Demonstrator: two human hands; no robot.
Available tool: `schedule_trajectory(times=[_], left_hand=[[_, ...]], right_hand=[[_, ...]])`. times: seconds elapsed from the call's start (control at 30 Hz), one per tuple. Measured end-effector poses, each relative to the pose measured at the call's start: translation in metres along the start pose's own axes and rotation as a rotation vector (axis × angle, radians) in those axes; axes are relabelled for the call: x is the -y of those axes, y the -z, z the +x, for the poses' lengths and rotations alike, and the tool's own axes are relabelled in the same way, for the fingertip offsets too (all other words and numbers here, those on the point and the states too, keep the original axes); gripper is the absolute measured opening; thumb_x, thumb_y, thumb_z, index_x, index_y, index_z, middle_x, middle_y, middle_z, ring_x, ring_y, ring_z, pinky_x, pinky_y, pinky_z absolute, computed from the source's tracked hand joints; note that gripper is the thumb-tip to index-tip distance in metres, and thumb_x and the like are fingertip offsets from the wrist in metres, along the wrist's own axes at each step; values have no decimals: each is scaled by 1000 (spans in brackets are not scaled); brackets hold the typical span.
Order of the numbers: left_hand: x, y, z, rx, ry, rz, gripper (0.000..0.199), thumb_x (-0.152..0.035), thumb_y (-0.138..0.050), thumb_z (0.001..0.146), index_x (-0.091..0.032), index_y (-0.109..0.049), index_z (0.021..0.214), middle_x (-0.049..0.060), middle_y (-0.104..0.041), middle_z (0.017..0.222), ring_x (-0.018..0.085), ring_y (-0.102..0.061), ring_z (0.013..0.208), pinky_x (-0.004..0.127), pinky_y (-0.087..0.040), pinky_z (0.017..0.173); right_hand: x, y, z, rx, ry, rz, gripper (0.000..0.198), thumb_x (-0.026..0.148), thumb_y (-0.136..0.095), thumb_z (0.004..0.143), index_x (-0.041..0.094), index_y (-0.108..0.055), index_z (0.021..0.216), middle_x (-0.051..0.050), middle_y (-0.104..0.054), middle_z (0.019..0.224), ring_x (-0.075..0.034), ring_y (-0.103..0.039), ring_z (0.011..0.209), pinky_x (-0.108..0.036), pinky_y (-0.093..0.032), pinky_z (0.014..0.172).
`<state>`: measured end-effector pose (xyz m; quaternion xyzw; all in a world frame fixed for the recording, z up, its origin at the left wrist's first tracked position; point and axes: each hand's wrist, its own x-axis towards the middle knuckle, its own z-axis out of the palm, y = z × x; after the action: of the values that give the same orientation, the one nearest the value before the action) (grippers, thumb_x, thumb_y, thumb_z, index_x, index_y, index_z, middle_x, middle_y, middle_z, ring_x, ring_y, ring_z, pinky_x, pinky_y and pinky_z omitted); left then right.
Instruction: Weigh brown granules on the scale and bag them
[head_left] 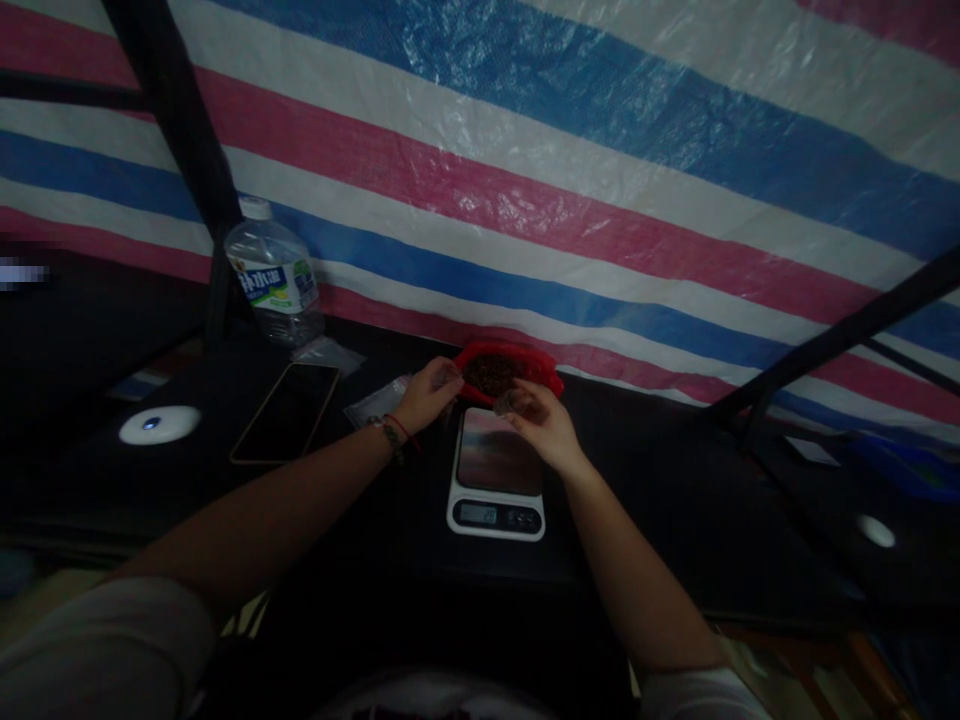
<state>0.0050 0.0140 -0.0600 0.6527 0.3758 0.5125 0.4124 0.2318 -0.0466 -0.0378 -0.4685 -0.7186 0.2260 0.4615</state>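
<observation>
Scale [499, 465] and red container [556, 380] on a black surface [652, 460], with both hands at work between them. The scale lay midway along the surface, set in from its near edge; its long axis ran from near edge to far, and its display faced the wearer, presumably so that the digits, too small here to read surely, could be checked at a glance. The container rested just beyond the scale, by the far edge, its long axis running roughly along that edge; its closeness probably kept the dark granules [491, 374] within short reach. The right hand [553, 428] hung over the scale's far right corner, its fingers bent narrowly around a small clear piece [506, 404], apparently held there to stay near the granules. The left hand [424, 398] reached the container's left end with fingers drawn close together; whether they gripped anything could not be made out. A clear bag [367, 405] lay beside the left wrist, a phone [287, 412] farther left, and a bottle [274, 285] stood upright at the far left corner, seemingly set aside from the working area.
</observation>
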Motion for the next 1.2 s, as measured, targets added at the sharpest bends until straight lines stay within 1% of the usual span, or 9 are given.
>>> schedule_trajectory(times=[0.1,0.17,0.33,0.47,0.57,0.67,0.77,0.93,1.2], left_hand=[[-2,0,-1,-8,11,20,25,-40,-60,81,-18,-56,93,0,-62,74,14,-60,65,26,-49,61],[-2,0,-1,-4,27,16,26,-41,-60,81,-18,-56,93,0,-63,74,14,-60,64,26,-49,61],[1,0,-1,8,19,18,25,-40,-61,82,-19,-57,93,1,-63,77,14,-60,65,25,-49,60],[6,0,1,16,-9,55,25,-39,-62,81,-19,-57,95,2,-65,85,14,-62,71,27,-51,65],[7,0,2,42,-18,87,27,-40,-64,79,-19,-58,95,3,-65,88,15,-62,74,28,-51,68],[3,0,1,62,-46,141,31,-41,-67,77,-19,-58,96,4,-65,90,18,-63,80,31,-50,73],[-2,0,-2,123,-51,200,38,-41,-70,75,-18,-57,103,3,-65,91,18,-63,81,32,-50,75],[-6,-1,-4,179,-56,254,51,-41,-73,70,-18,-56,112,5,-65,97,21,-63,86,34,-50,78],[-4,-3,-5,218,-36,320,42,-44,-70,72,-18,-58,102,4,-65,94,21,-63,85,35,-51,77]], right_hand=[[10,1,-5,38,48,-132,45,25,-69,74,26,-66,119,-7,-66,107,-19,-64,88,-31,-56,72],[15,5,-6,40,64,-179,42,25,-68,76,26,-67,118,-8,-65,106,-20,-64,88,-31,-56,71],[14,12,-8,67,105,-276,40,26,-72,75,28,-68,115,-6,-67,111,-23,-63,103,-40,-52,92],[7,12,-11,166,112,-322,37,27,-76,73,27,-71,110,-6,-70,109,-24,-63,104,-42,-49,95],[4,13,-11,206,116,-312,46,32,-77,74,27,-67,118,-6,-69,112,-25,-61,107,-43,-47,98],[3,16,-9,132,128,-276,49,36,-72,79,28,-62,126,-8,-65,120,-25,-59,114,-43,-47,100],[1,19,-8,46,137,-273,37,35,-65,85,26,-65,121,-9,-65,116,-24,-60,111,-42,-48,98],[-2,15,-9,24,132,-275,29,32,-58,89,24,-68,115,-8,-67,111,-23,-62,106,-40,-50,95],[-5,9,-8,-7,193,-244,22,29,-52,93,21,-69,106,-8,-68,102,-21,-63,99,-38,-51,90]])
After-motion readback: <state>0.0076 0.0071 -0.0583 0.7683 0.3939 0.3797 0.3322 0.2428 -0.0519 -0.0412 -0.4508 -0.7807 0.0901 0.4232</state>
